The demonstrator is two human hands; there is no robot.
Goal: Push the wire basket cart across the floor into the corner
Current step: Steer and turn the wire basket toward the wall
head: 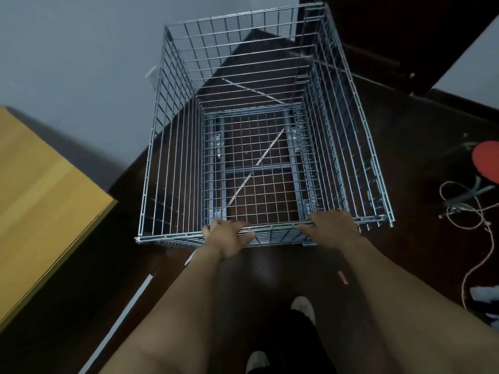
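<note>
A tall, empty wire basket cart (172,147) of silver mesh stands on the dark floor right in front of me. Its far side is close to a grey wall and a dark door. My left hand (225,237) grips the cart's near top rim left of its middle. My right hand (333,229) holds the same rim further right, fingers curled over the wire. Both forearms reach straight out from the bottom of the view.
A yellow wooden tabletop (40,201) juts in at the left. A red round object (486,163) and tangled cords (464,206) lie on the floor at the right. A dark door (391,36) stands behind the cart. My feet (303,306) are below.
</note>
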